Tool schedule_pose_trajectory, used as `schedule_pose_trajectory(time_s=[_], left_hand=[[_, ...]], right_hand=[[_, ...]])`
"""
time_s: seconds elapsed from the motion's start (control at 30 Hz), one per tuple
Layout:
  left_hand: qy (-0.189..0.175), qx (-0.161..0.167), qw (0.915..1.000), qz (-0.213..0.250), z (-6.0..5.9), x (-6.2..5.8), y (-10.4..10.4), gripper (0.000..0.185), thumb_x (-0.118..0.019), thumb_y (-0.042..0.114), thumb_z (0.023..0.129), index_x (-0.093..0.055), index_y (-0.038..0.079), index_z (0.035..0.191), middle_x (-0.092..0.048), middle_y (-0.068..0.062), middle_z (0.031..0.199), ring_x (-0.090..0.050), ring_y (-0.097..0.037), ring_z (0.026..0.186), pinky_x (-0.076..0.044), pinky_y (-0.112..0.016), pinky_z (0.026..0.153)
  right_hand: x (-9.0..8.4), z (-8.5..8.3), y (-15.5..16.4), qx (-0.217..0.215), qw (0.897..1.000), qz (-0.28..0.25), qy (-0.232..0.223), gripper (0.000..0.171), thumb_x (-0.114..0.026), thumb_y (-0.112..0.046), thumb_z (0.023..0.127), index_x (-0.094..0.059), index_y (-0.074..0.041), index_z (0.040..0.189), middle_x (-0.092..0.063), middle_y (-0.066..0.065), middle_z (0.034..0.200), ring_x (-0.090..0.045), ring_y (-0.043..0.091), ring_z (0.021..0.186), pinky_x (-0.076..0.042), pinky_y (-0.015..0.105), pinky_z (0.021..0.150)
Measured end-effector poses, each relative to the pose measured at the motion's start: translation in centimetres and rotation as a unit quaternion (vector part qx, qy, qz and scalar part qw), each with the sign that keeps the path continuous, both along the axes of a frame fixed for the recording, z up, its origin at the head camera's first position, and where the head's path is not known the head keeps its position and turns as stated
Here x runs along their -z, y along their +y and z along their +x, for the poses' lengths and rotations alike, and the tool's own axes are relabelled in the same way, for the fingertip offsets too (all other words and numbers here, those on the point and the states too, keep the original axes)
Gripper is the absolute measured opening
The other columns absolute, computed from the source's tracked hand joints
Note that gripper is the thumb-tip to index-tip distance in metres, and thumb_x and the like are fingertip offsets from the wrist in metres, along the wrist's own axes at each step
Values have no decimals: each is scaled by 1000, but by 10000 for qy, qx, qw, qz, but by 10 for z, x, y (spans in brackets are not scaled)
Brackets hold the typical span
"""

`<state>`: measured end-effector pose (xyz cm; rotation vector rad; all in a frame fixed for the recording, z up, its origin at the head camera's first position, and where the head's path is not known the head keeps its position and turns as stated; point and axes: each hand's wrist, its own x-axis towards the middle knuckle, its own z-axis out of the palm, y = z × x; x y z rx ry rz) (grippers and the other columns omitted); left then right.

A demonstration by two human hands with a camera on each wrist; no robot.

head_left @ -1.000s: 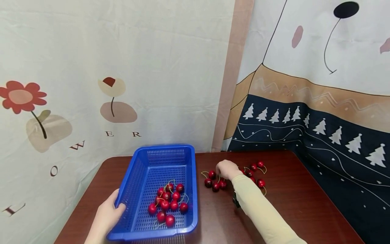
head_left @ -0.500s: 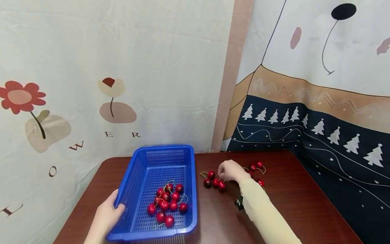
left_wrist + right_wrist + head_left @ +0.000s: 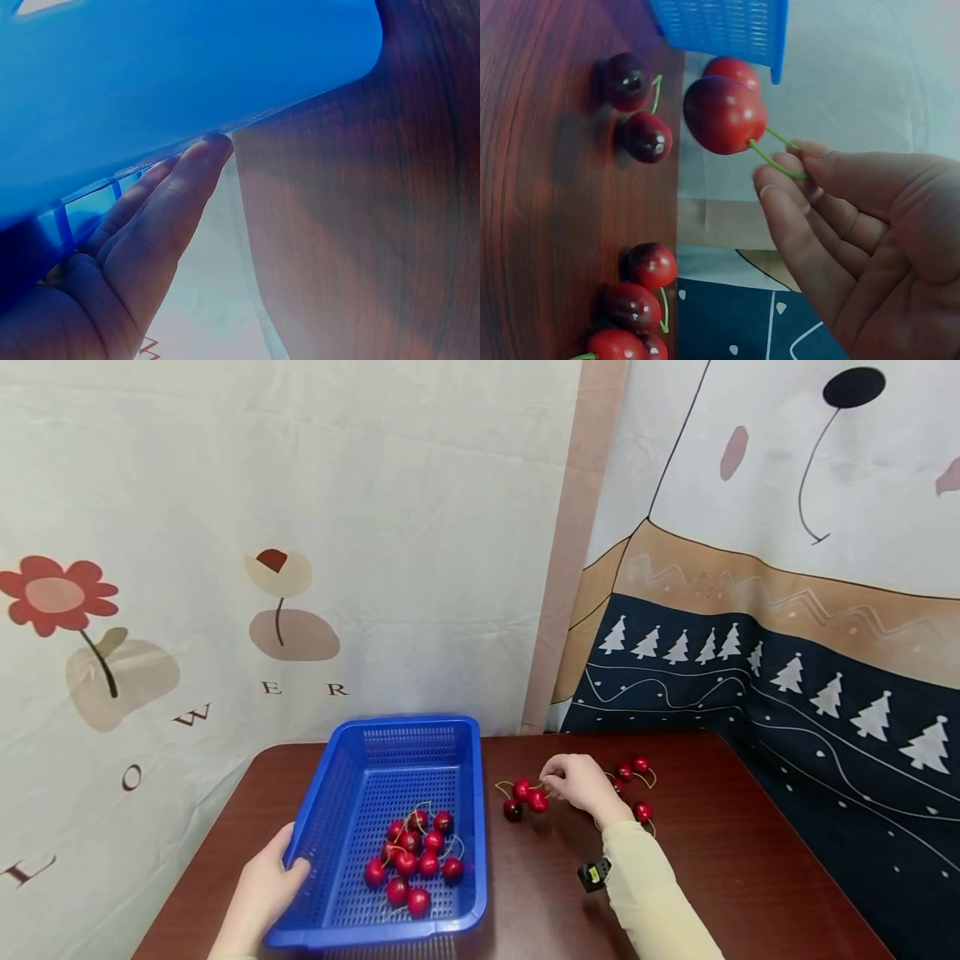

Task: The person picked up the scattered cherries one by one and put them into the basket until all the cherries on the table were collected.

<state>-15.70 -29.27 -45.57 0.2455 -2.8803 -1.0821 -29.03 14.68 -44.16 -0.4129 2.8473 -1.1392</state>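
Note:
My left hand (image 3: pixel 262 893) grips the left rim of a blue plastic basket (image 3: pixel 405 745); the left wrist view shows its fingers (image 3: pixel 161 210) against the basket wall (image 3: pixel 187 67). Several red cherries (image 3: pixel 406 864) lie inside, toward the near right. Right of the basket, my right hand (image 3: pixel 583 787) pinches the green stems of a pair of cherries (image 3: pixel 724 116) between thumb and fingertips. In the right wrist view, the pair hangs clear of the tabletop. Close by on the table are two darker cherries (image 3: pixel 646 137) joined by a stem.
More cherries (image 3: pixel 642 811) lie on the brown table (image 3: pixel 540 893) beyond my right hand, partly hidden by it. A black device (image 3: pixel 594 875) is strapped at the right wrist. A printed cloth (image 3: pixel 420 543) hangs behind the table.
My right hand has taken hold of a cherry pair by the stems and raised it off the table, drawing slightly right. The left hand and basket have stayed put.

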Motion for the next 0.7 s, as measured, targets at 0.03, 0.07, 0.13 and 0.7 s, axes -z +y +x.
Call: schedule_pose_trajectory(time_s=[0.03, 0.07, 0.13, 0.7], left_hand=[[-19, -1, 10000, 6, 0, 0, 0, 56, -56, 8, 89, -41, 1, 143, -63, -30, 117, -64, -36, 92, -52, -54, 78], [-43, -6, 10000, 13, -1, 1, 0, 56, -55, 8, 89, -40, 1, 143, -62, -30, 118, -64, -37, 93, -52, -55, 79], [-85, -14, 10000, 33, -1, 1, 0, 57, -55, 8, 90, -39, 0, 144, -61, -31, 120, -64, -38, 95, -51, -56, 80], [8, 10, 10000, 28, 1, -1, 0, 56, -55, 7, 90, -40, 1, 144, -62, -30, 118, -63, -37, 93, -50, -56, 80]], right_hand=[[0, 2, 0, 48, 9999, -142, -2, 4, -69, -7, 91, -73, -8, 92, -68, -1, 79, -66, 17, 69, -56, 30, 67], [-1, 3, 0, 96, 9996, -256, 16, 5, -69, -7, 91, -73, -8, 93, -68, 0, 80, -67, 18, 71, -57, 31, 68], [-2, 6, -1, 166, 9989, -432, 82, 5, -68, -8, 92, -73, -8, 95, -69, 1, 82, -68, 21, 74, -57, 32, 69], [-22, 33, -32, 343, 9753, -1444, 1633, 8, -71, -5, 89, -74, -11, 94, -71, 1, 87, -69, 13, 70, -57, 26, 67]])
